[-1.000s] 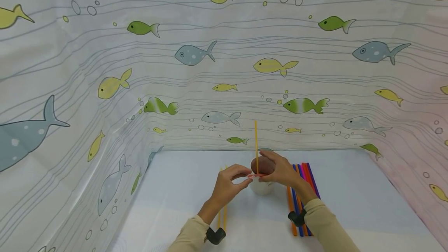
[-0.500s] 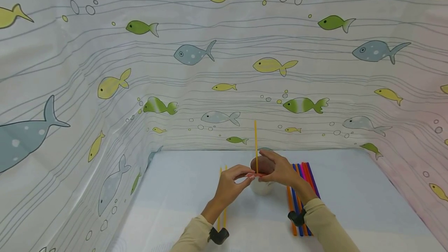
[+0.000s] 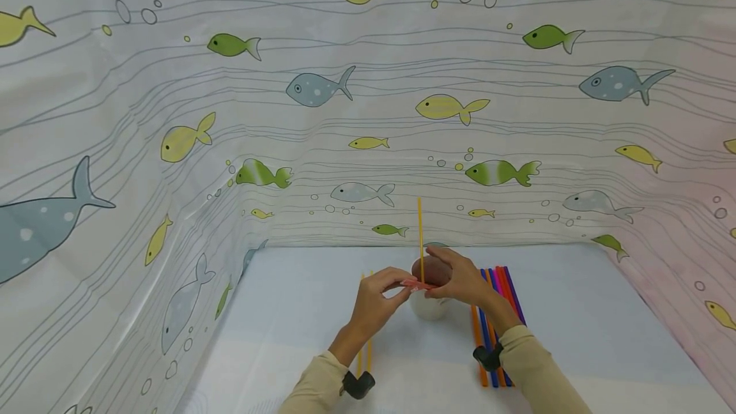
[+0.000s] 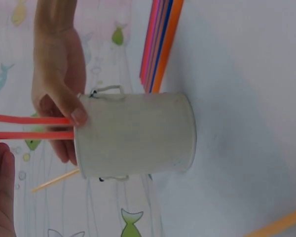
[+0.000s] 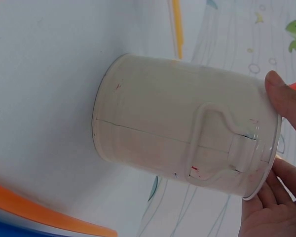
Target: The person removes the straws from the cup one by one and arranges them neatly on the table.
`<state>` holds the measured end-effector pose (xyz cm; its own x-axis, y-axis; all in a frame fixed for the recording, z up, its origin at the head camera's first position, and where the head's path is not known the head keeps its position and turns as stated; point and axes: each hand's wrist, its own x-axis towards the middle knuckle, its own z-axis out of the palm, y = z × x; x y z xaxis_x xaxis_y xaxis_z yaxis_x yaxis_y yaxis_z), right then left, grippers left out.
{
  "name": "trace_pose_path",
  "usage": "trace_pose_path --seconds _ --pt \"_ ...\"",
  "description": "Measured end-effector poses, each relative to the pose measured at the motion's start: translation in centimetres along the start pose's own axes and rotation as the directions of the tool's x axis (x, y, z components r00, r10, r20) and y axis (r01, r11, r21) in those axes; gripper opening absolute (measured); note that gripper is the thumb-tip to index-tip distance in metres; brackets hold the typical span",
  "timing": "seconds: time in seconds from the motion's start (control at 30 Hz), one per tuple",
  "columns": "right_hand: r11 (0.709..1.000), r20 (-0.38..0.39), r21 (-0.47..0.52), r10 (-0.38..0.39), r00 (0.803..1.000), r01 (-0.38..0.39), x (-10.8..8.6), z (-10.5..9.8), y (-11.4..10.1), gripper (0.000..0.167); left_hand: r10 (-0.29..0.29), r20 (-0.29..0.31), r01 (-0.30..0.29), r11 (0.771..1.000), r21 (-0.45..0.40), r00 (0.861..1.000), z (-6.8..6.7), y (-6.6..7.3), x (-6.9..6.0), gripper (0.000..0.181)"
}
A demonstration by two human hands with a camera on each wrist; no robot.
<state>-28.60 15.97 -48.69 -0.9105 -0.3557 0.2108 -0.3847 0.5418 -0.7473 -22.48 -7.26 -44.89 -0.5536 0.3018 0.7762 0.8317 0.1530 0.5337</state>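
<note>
A whitish metal can [image 3: 430,308] with wire side handles stands upright on the table. My right hand [image 3: 464,283] grips its rim, the thumb [image 5: 281,91] on the outer wall and several fingers on the far side. From the can's mouth two red straw-like sticks [image 4: 34,120] stick out. My left hand [image 3: 370,304] pinches their outer ends beside the rim; in the left wrist view only part of its fingers [image 4: 1,182] shows. One thin yellow stick [image 3: 421,235] rises from the can, leaning a little. The sticks' lower ends are hidden inside.
Right of the can lies a row of orange, blue, pink, red and purple sticks [image 3: 489,337], partly under my right forearm. Yellow sticks [image 3: 370,350] lie left, partly behind my left arm. A fish-patterned curtain [image 3: 310,145] encloses the table's back and sides.
My left hand has shifted slightly right and then a touch back, and the red sticks' ends in its fingers have risen a little. The right hand and the can have stayed in place.
</note>
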Motion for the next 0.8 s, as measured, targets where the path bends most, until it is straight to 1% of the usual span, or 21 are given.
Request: trace_pose_path --seconds 0.2,0.4,0.57,0.67,0.8 --pt "1.000 0.001 -0.004 -0.006 1.000 0.006 0.0 0.0 0.1 0.103 0.040 -0.028 -0.040 0.999 0.003 0.999 -0.7 0.5 0.8 0.020" --pt "1.000 0.008 0.007 -0.008 1.000 0.008 0.0 0.0 -0.1 0.102 0.070 -0.047 -0.070 0.998 -0.004 0.996 -1.6 1.4 1.6 0.022" --pt "1.000 0.013 0.001 -0.009 1.000 0.009 0.0 0.0 -0.1 0.101 0.107 -0.070 -0.107 0.994 0.005 0.992 -2.2 0.9 1.8 0.023" --pt "1.000 0.012 -0.004 -0.007 1.000 0.008 0.1 0.1 0.0 0.101 0.134 -0.082 -0.132 0.991 0.031 0.988 -2.6 0.5 2.0 0.025" --pt "1.000 0.009 -0.009 -0.010 1.000 0.010 0.1 0.0 0.1 0.101 0.172 -0.096 -0.164 0.983 0.083 0.980 -3.3 0.6 2.3 0.026"
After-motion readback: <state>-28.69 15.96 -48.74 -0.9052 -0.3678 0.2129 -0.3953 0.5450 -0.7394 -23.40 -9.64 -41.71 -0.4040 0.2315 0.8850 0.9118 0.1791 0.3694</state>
